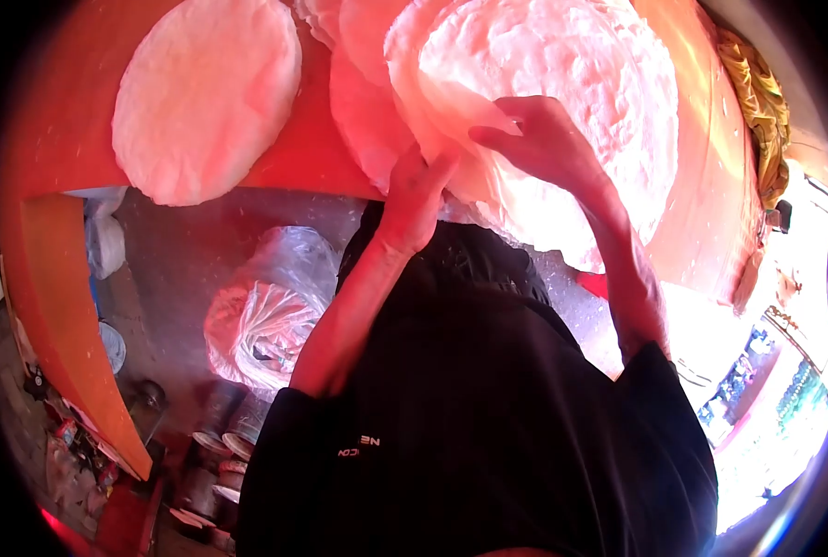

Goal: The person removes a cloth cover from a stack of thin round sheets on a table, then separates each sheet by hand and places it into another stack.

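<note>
A tall pile of thin, round flatbread sheets (562, 56) lies on the orange-red table, looking pinkish in the red light. At its near left side my left hand (417, 197) is closed, fingers pinched on the edge of a thin flatbread (465, 172). My right hand (548, 144) is over the pile, thumb and forefinger apart beside the lifted, folded part of that sheet. Its other fingers are curled and partly hidden. More loose flatbreads (363, 111) overlap to the left of the pile.
A single round flatbread (208, 97) overhangs the near edge of the table (316, 167). Below stands a clear plastic bag (270, 325) of round sheets. Metal pots (219, 418) are on the floor at lower left. A yellow cloth (756, 111) hangs at far right.
</note>
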The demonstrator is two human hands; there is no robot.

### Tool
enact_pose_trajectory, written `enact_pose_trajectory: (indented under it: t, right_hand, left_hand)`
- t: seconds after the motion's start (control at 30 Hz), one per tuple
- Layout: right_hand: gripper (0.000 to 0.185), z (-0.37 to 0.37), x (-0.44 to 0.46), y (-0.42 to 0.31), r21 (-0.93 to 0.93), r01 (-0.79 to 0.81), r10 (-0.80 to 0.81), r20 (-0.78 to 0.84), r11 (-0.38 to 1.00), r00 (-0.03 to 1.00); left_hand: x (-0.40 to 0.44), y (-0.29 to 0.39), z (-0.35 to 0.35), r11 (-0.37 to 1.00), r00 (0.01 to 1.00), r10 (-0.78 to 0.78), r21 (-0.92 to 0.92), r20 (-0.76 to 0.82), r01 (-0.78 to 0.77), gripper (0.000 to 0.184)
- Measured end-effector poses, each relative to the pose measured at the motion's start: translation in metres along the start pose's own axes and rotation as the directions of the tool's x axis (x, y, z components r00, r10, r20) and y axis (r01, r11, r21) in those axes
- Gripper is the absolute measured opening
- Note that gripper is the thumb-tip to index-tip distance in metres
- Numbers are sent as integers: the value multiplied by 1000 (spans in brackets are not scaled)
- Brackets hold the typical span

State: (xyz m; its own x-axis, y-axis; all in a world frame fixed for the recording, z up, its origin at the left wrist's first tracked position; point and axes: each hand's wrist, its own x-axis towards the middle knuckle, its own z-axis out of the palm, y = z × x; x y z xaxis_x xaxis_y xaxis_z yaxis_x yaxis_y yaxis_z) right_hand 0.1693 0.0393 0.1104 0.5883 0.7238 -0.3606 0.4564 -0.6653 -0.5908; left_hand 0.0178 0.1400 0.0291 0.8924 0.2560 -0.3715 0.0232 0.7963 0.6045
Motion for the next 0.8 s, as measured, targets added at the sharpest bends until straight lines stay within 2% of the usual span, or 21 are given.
enact_pose_trajectory:
  t: [0.03,0.1,0.17,0.2,0.23,0.3,0.33,0.37,0.47,0.5,0.53,0.6,0.7,0.77,0.8]
  right_hand:
    - [29,-2,1,0,0,-3,3,-3,1000,1000]
    - [23,-5,3,0,297,-243,218,113,924,969]
    - [16,-32,-5,7,319,-238,240,33,917,970]
    - [19,-48,-5,32,216,-148,176,-118,965,977]
    - [17,-85,-7,64,-235,245,-294,-202,940,934]
    - [16,-96,-23,43,-261,207,-275,-262,943,925]
    - [16,-100,-33,25,-292,183,-278,-328,939,903]
    - [16,-103,-42,6,-323,158,-284,-393,933,874]
    - [18,-99,-58,-33,-400,72,-305,-557,914,773]
    - [15,-84,-52,-25,-446,143,-349,-424,884,836]
    - [10,-65,-42,-19,-426,150,-305,-324,892,896]
    - [11,-53,-35,-13,-364,179,-277,-239,914,931]
    - [14,-109,-26,-2,-295,216,-290,-233,931,928]
    - [21,-175,-16,-41,-273,-3,-139,-502,962,854]
    - [24,-207,-9,-54,-211,-112,-45,-623,971,781]
  left_hand:
    - [1,5,5,999,998,-45,-4,-49,45,20]
    - [4,3,6,996,991,-88,-9,-98,87,19]
    - [10,-13,-3,986,975,38,166,-220,-1,21]
    - [9,-12,-4,986,975,35,165,-221,2,21]
    - [8,-10,-6,988,982,8,153,-190,22,20]
    - [2,-11,-8,988,987,-40,139,-153,61,20]
    - [3,-10,-11,996,992,-68,53,-110,74,19]
    - [4,-9,-11,995,994,-91,-33,-64,90,18]
    - [1,-7,-11,994,997,-79,-73,17,80,14]
    - [-1,-5,-5,994,996,-83,-76,15,84,14]
    - [-1,0,4,992,997,-72,-107,-15,70,14]
    - [0,1,7,989,997,-62,-135,-44,56,14]
    - [-2,-6,0,989,996,-88,-117,-9,86,19]
    - [3,-5,-5,993,994,-62,-94,95,71,25]
    - [4,-3,-1,993,992,-63,-97,108,74,25]
